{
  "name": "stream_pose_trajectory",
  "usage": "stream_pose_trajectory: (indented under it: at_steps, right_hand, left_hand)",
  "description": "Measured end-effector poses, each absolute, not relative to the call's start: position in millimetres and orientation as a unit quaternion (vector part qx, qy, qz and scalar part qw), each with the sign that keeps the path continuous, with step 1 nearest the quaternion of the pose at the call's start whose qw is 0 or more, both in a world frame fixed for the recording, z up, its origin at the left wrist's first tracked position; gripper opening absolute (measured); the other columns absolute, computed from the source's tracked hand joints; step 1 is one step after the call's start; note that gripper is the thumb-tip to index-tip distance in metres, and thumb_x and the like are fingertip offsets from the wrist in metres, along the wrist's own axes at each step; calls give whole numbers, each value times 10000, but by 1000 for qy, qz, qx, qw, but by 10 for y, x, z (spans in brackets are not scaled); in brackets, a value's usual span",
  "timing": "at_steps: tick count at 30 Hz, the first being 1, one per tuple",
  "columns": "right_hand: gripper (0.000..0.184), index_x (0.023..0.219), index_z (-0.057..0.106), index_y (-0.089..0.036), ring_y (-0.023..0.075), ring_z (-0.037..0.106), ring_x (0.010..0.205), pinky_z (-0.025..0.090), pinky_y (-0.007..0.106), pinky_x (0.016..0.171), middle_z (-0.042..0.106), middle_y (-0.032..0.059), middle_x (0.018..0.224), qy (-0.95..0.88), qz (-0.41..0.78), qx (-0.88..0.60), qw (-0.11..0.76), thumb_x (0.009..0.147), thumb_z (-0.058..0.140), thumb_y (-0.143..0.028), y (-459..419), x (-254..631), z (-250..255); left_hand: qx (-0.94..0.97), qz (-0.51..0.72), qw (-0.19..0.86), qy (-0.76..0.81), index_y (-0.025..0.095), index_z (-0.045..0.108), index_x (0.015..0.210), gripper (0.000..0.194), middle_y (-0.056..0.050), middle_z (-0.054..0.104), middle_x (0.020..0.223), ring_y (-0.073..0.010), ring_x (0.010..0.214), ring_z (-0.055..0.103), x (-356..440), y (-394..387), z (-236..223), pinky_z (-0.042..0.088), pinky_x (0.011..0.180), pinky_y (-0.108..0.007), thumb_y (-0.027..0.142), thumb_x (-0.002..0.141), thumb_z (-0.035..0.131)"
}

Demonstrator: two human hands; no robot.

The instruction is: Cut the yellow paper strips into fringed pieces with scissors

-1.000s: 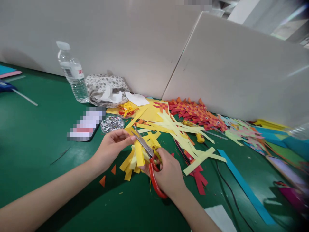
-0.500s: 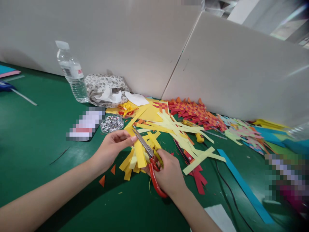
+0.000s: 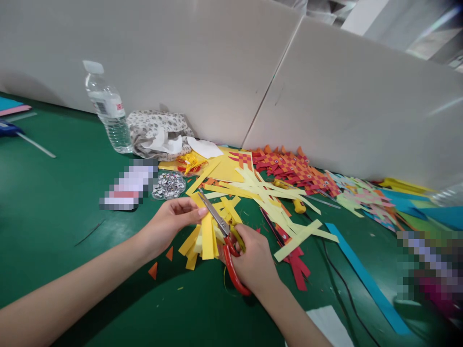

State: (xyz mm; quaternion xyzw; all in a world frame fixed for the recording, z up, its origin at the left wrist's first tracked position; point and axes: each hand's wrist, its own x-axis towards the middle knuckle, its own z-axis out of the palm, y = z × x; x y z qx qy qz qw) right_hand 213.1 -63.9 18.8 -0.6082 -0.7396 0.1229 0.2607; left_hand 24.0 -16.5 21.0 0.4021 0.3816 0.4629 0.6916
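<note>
My left hand (image 3: pixel 178 218) pinches a yellow paper strip (image 3: pixel 207 237) between thumb and fingers, and the strip hangs down toward me. In my right hand (image 3: pixel 254 255) is a pair of red-handled scissors (image 3: pixel 231 270), with the fingers through and around the handles. Its blades point up and left and lie against the strip beside my left thumb; I cannot tell how far apart they are. Below the hands lies a pile of short yellow strips (image 3: pixel 191 246). Two small orange paper triangles (image 3: pixel 153 271) lie on the green table near my left wrist.
A water bottle (image 3: pixel 108 108), a patterned cloth bag (image 3: pixel 159 130), a phone (image 3: pixel 130 185) and a dish of googly eyes (image 3: pixel 169 185) stand left. Pale yellow strips (image 3: pixel 278 212), woven red-orange paper fish (image 3: pixel 296 168) and a blue strip (image 3: pixel 365 277) lie right. A grey partition (image 3: pixel 144 53) rises behind.
The yellow strip in my left hand has swung slightly to hang straighter down. Both hands and the scissors stay nearly in place.
</note>
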Motion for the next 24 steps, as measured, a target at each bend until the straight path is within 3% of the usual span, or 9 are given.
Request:
stream_pose_trajectory:
  at_steps: [17,24]
  right_hand:
    - [383,597,328,-224,101,361,497,292,217,474,408,-50,576,-735,152,-596,287,673,651,-416,-637,2120,223]
    - [379,639,319,-234,110,367,498,293,217,469,375,-67,566,-679,168,-648,301,733,591,-480,-587,2189,252]
  left_hand:
    - [475,384,703,364,185,731,790,141,-13,725,766,-143,743,642,262,-209,210,477,741,-247,289,697,755]
    - [403,437,694,407,172,655,644,168,48,656,643,-68,613,593,277,-178,184,467,651,-172,271,656,790]
